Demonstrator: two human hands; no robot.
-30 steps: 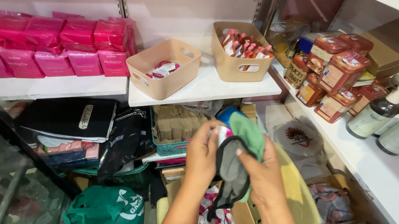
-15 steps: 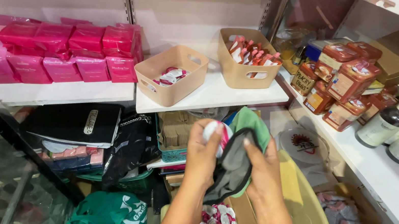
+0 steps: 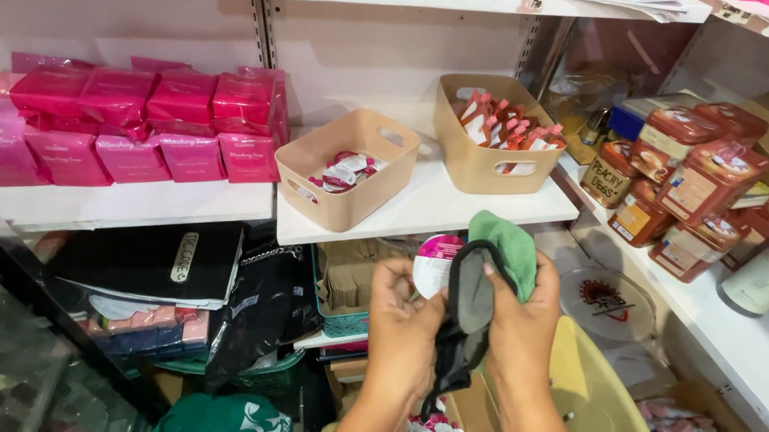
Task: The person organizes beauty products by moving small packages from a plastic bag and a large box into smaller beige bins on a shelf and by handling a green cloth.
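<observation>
Left hand (image 3: 404,308): pinches round sachet (image 3: 435,264), apparently. Right hand (image 3: 519,318): grips grey-green pouch (image 3: 472,302). Risk: loose pinch, sachet drops.

Green-and-grey cloth (image 3: 486,269), tan baskets (image 3: 346,166), pink packets (image 3: 120,117).

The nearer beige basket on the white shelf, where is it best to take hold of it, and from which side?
Probably by the oval handle cut-out in an end wall of the beige basket, from above and in front: it sits open-topped and angled, near corner close to the shelf edge.
</observation>
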